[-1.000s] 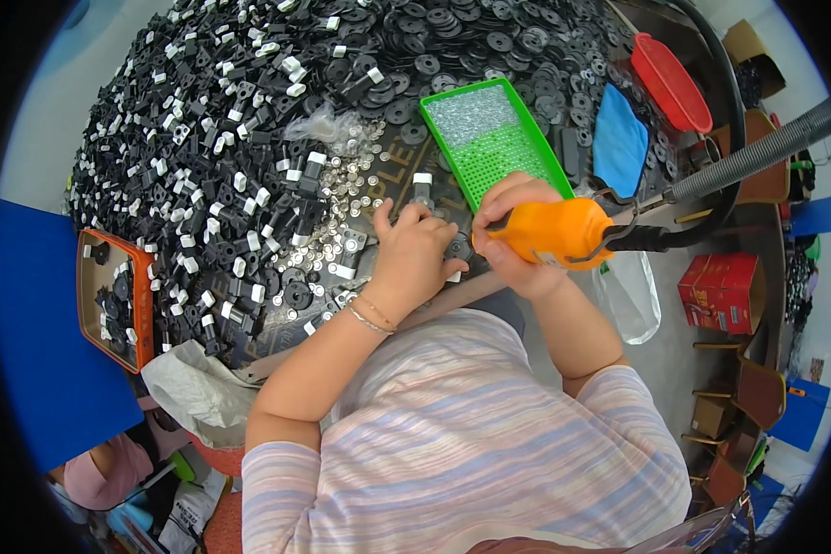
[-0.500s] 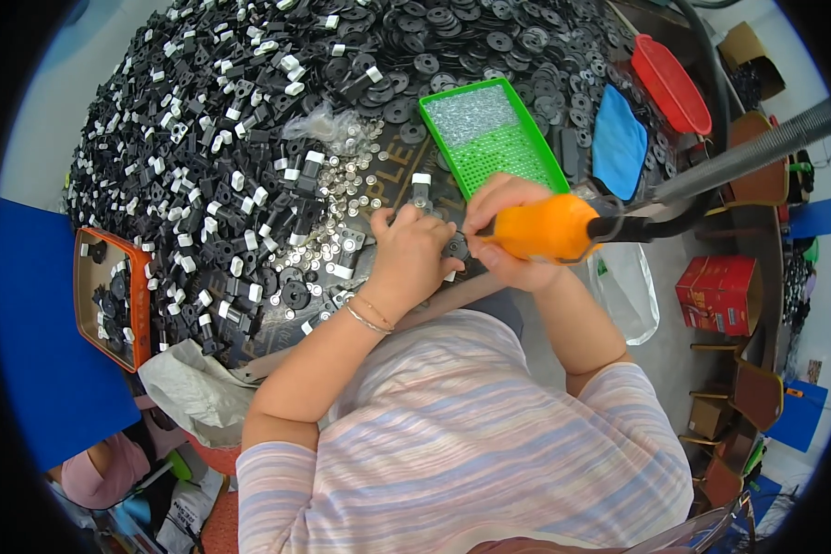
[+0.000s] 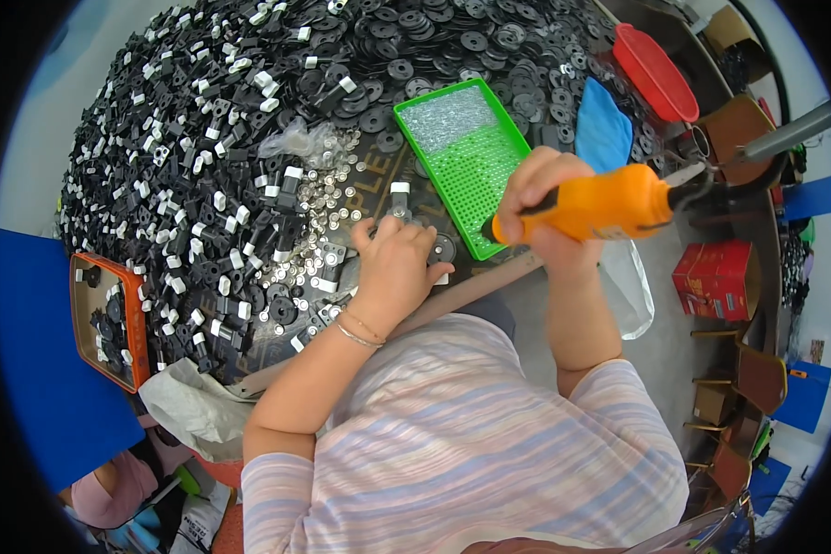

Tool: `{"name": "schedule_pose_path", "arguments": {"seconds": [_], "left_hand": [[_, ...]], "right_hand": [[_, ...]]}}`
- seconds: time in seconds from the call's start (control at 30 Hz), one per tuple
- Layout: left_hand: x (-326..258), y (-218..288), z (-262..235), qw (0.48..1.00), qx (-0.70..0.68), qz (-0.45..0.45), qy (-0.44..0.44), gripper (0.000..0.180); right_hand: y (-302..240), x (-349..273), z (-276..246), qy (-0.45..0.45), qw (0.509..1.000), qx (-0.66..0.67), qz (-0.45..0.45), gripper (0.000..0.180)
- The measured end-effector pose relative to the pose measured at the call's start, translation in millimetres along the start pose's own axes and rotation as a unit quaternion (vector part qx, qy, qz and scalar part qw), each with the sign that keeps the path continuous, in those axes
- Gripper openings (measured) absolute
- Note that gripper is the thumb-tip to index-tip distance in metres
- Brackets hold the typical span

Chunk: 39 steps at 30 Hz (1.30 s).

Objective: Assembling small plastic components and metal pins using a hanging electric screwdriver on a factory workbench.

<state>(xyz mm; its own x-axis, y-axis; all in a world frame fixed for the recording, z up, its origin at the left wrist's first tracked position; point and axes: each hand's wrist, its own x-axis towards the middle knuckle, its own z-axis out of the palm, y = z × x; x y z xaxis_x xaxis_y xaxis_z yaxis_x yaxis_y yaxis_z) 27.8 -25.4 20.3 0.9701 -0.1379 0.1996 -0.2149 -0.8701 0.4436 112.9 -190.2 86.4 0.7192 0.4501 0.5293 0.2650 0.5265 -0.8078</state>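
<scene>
From my remote seat I view the right hand (image 3: pixel 549 208), its fingers wrapped around an orange plastic power driver with a black nose (image 3: pixel 614 198), held over the near corner of a green plastic perforated tray (image 3: pixel 478 180). The left hand (image 3: pixel 394 263) rests, fingers bent and spread, over dark parts at the table's near edge; whether they pinch anything I cannot tell. A round black disc with a central hole (image 3: pixel 444 247) lies beside its thumb, and a dark part with a white block-shaped end (image 3: pixel 399 198) lies just beyond its fingertips.

I judge the main hazard to be the nose knocking the tray's rim, if the driver comes in too flat, and scattering the small silver screws (image 3: pixel 448 120) at the far end. If the left fingers bear unevenly, the disc could slip. The grey cable hanger (image 3: pixel 789 134) could tug the driver off line.

Compared with the earlier frame, the driver has left the disc for the tray's corner and lies flatter; the left hand stays by the disc. Tray and disc sit farther left in my view, which itself has shifted.
</scene>
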Motion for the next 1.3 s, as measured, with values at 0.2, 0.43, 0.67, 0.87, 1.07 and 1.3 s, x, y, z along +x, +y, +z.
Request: {"name": "schedule_pose_path", "arguments": {"seconds": [0.2, 0.43, 0.67, 0.87, 1.07, 1.3], "left_hand": [[3.5, 3.7, 0.9, 1.000, 0.025, -0.005, 0.016, 0.042], [0.0, 2.0, 0.5, 1.000, 0.008, -0.011, 0.012, 0.049], [1.6, 0.3, 1.0, 1.000, 0.003, -0.016, -0.001, 0.044], [4.0, -1.9, 1.4, 0.999, -0.010, -0.032, -0.011, 0.042], [3.1, -5.9, 4.2, 0.999, -0.013, -0.030, 0.002, 0.039], [2.6, -7.4, 7.3, 0.999, -0.014, -0.032, 0.009, 0.037]], "right_hand": [[20.7, -17.2, -12.4, 0.045, 0.997, -0.060, 0.004, 0.025], [26.0, -19.6, -14.1, 0.041, 0.995, -0.088, 0.004, 0.024], [24.3, -20.5, -11.1, 0.055, 0.995, -0.081, 0.004, 0.024], [25.3, -20.6, -13.0, 0.047, 0.996, -0.078, 0.017, 0.025], [9.1, -7.5, -2.5, 0.046, 0.998, -0.040, -0.018, 0.026], [29.5, 1.8, 22.8, -0.054, 0.995, -0.072, -0.043, 0.026]]}}
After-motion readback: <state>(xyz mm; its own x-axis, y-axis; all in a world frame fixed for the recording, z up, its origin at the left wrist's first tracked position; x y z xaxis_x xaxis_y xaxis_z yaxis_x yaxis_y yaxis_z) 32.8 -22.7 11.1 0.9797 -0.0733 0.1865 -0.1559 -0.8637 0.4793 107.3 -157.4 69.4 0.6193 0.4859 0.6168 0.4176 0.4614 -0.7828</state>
